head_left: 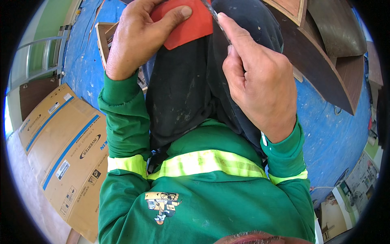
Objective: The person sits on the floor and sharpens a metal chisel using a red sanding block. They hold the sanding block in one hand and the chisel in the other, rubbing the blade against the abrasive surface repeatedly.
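My left hand (138, 38) grips a flat red piece (193, 30) with straight edges, its thumb pressed on top. The piece lies over my dark trousers at the top of the view, and its far end is cut off. In my right hand (264, 77) is a thin, dark, worn-looking narrow tool (219, 25), with the index finger stretched along it. The tool runs along the red piece's right edge, seemingly against it. Its far tip is out of view and most of its handle end is hidden in the fist, so its exact kind is unclear.
Flattened cardboard (75, 158) lies to my left. A small wooden frame or box (101, 44) stands beside my left wrist. Dark wooden furniture panels (325, 69) fill the upper right. A paint-spotted blue sheet (325, 134) covers the floor, and a metal rail (40, 40) stands far left.
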### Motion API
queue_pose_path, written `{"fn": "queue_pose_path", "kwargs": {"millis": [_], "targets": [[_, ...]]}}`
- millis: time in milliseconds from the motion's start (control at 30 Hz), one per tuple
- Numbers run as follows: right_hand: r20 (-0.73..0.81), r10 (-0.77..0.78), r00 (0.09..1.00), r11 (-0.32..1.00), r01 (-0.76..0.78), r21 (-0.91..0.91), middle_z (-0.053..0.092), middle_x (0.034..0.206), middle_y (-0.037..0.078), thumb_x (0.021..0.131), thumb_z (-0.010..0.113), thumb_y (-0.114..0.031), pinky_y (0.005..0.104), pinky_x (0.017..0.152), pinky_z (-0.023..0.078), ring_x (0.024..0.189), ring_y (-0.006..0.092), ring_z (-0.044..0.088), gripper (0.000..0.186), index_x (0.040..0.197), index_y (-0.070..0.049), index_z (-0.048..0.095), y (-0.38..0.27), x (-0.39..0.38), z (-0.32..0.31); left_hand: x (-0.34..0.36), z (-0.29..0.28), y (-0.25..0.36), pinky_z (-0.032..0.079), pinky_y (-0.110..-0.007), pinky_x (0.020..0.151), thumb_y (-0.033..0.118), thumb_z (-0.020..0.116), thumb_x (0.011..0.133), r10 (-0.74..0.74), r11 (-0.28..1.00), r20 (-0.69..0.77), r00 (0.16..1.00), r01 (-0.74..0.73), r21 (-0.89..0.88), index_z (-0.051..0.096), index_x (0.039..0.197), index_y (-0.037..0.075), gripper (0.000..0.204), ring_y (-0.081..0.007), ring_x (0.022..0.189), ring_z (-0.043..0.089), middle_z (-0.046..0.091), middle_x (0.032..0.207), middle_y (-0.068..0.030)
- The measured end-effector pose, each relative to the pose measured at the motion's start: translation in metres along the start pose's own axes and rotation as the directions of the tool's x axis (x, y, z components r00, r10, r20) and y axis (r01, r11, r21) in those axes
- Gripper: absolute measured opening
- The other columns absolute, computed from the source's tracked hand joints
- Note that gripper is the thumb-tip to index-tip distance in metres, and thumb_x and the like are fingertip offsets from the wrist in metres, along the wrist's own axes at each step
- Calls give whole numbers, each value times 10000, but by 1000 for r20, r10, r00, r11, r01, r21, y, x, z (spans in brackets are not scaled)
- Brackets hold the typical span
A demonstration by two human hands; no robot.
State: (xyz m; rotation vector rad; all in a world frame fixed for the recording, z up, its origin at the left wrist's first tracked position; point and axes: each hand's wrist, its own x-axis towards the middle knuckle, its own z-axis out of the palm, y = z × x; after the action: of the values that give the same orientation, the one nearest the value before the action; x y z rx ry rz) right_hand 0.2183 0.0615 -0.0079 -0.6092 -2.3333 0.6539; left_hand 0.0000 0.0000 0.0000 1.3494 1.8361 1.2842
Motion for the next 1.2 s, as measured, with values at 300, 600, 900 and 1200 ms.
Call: {"fn": "queue_pose_path", "kwargs": {"millis": [300, 600, 900, 1200], "targets": [[316, 127, 940, 946, -18, -324, 734, 906, 170, 882, 705, -78, 416, 723, 588, 843, 327, 729, 437, 1304, 10, 635, -17, 50, -5, -4, -1, -1, 548, -292, 878, 120, 766, 976, 50, 995, -27, 998, -47, 91, 722, 1199, -40, 278, -115, 942, 661, 753, 1018, -65], [25, -359, 933, 891, 351, -288, 677, 816, 182, 922, 634, -110, 412, 688, 558, 728, 318, 701, 242, 1112, 30, 687, 4, 79, 3, -6, 0, -7, 550, -271, 859, 69, 740, 975, 100, 992, -71, 992, -94, 81, 724, 1214, -40, 263, -99, 934, 662, 752, 1013, -56], [-1, 15, 1000, 999, -15, 35, 674, 778, 158, 909, 672, 66, 334, 527, 463, 503, 189, 532, 518, 1411, -60, 671, 1, -1, -4, -2, 2, -7, 542, -258, 880, 136, 775, 986, 2, 997, -15, 1000, -3, -79, 722, 1216, -48, 299, -87, 951, 652, 746, 1039, -36], [-7, -27, 1000, 999, 28, 46, 600, 698, 150, 903, 678, 68, 371, 529, 460, 497, 236, 519, 526, 1411, -69, 675, 3, -3, -2, -4, 0, -5, 546, -264, 889, 161, 782, 990, -12, 999, -24, 1000, 11, -40, 720, 1221, -45, 316, -93, 960, 658, 749, 1043, -38]]}}
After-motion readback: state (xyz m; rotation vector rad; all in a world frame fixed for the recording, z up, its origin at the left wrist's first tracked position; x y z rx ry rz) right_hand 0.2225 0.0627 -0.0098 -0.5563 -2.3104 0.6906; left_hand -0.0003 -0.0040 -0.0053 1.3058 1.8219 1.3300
